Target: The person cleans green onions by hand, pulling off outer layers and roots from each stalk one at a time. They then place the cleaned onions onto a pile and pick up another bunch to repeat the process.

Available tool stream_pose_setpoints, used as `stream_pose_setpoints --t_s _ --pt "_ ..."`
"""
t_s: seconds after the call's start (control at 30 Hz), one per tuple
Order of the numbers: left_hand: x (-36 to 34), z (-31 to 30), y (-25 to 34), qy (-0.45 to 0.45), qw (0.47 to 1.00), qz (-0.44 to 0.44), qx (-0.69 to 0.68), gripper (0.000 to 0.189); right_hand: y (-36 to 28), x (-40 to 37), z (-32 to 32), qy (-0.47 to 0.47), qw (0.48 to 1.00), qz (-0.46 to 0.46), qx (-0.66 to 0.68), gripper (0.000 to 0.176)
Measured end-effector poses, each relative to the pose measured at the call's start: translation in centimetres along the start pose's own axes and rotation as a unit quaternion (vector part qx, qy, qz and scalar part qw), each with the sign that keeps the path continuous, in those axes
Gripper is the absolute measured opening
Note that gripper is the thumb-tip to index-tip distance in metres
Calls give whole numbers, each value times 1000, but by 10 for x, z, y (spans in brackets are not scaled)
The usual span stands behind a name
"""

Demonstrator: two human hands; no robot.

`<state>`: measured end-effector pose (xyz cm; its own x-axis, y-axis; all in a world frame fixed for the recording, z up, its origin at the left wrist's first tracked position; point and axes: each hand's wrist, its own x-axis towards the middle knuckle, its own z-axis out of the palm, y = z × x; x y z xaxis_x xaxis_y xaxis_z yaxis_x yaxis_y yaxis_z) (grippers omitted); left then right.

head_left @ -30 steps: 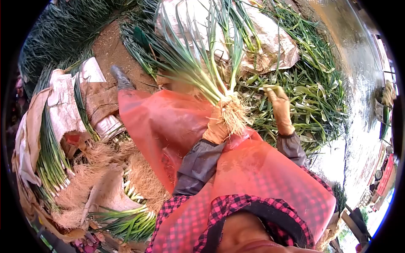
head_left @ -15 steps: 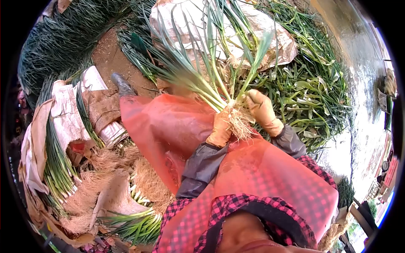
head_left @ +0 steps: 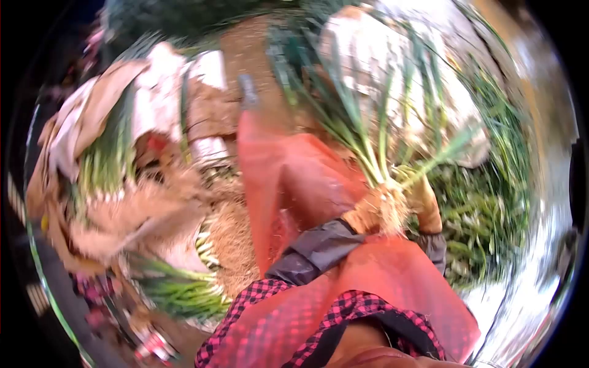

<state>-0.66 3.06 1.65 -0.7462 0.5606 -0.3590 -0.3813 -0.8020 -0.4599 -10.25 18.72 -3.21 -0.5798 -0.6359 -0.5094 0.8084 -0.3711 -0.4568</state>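
My left hand (head_left: 363, 212), in an orange-tan glove, is closed around the base of a small bunch of green onions (head_left: 379, 156). Pale, stringy roots (head_left: 392, 211) hang over the glove toward me, and the long leaves fan out away from me. My right hand (head_left: 426, 205), gloved alike, is closed at the right side of the stalks. One leaf (head_left: 451, 150) bends off to the right there and seems pinched in it; the fingertips are partly hidden and blurred. Both hands are above the red plastic apron (head_left: 392, 264) on my lap.
A pale sack (head_left: 362, 49) lies ahead, and loose green leaves (head_left: 485, 227) are heaped at right. On the left, wrapped green onions (head_left: 107, 165) and a mass of roots (head_left: 236, 227) lie beside another bunch (head_left: 184, 291). Dark green leaves (head_left: 178, 21) are piled at the back.
My view has swung, so the surroundings sit further right and lower. My right hand has come against the stalks, and one leaf now bends further to the right. My left hand keeps its grip.
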Motion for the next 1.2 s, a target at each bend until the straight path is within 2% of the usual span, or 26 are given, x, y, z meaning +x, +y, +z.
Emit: stream_pose_setpoints --t_s 0.03,0.07,0.1,0.17,0.2,0.3,0.33,0.37,0.4,0.47,0.5,0.53,0.57,0.6,0.63,0.67,0.7,0.77,0.83,0.9,0.97,1.03,1.1,1.13,1.17,1.2 --pt "0 3 -4 43 992 64 101 18 -5 -9 65 37 998 -37 -42 50" --pt "3 -3 0 17 994 50 91 21 -4 3 47 -48 993 -43 -103 47" --pt "2 -6 -1 5 984 97 151 23 -4 3 75 20 944 -143 -296 38" --pt "-5 4 -6 0 966 154 210 23 -23 13 68 -52 652 -337 -677 31" --pt "-3 3 -6 -6 974 155 168 23 -31 31 31 103 711 -262 -645 28" --pt "-1 1 -6 12 968 189 163 22 -64 46 4 300 719 -234 -582 30" --pt "-3 5 -5 6 980 152 131 21 -79 58 -40 331 512 -76 -789 34" --pt "-6 10 -6 1 989 113 95 21 -77 51 -70 326 508 -71 -794 34" --pt "-8 12 -7 -11 987 117 108 21 -72 39 -98 293 393 -143 -860 37" --pt "-4 5 -5 -26 985 122 118 20 -53 12 -48 419 400 -149 -801 55" --pt "5 -4 -1 -53 988 113 94 18 -39 7 -71 429 275 -232 -828 69" --pt "11 -9 0 -78 989 104 69 16 -32 -9 -23 359 463 -310 -749 67" --pt "12 -9 -4 -76 989 107 62 16 -21 -20 32 267 726 -250 -583 66" --pt "9 -2 -11 26 968 185 168 14 -8 -28 72 201 862 -168 -434 66" --pt "8 1 -14 127 919 254 273 13 -1 -31 96 159 913 -102 -362 66" --pt "13 -2 -17 55 874 355 328 14 -2 -18 85 112 910 -36 -397 56" --pt "14 -7 -18 56 873 355 329 14 -4 -4 80 125 838 -78 -525 46" --pt "11 -14 -12 67 903 309 290 13 -19 24 62 175 927 -157 -293 38" --pt "-5 1 -16 102 923 266 258 14 -41 20 97 290 871 -195 -347 36" --pt "-23 23 -18 14 963 207 171 17 -45 27 81 240 851 -171 -435 37" --pt "-5 15 -10 39 968 186 162 19 -30 15 127 105 892 -50 -437 37" --pt "-18 32 -3 35 975 150 157 20 -31 25 120 -20 818 -80 -569 38" --pt "-39 58 8 -98 983 138 76 21 -53 43 110 84 830 -142 -533 35" --pt "-45 64 16 -168 975 139 54 22 -56 62 94 152 786 -276 -533 41" --pt "-50 72 21 -184 968 165 49 22 -74 98 28 235 807 -237 -488 50" --pt "-62 92 25 -164 961 218 53 22 -86 130 -27 274 727 -220 -590 49"
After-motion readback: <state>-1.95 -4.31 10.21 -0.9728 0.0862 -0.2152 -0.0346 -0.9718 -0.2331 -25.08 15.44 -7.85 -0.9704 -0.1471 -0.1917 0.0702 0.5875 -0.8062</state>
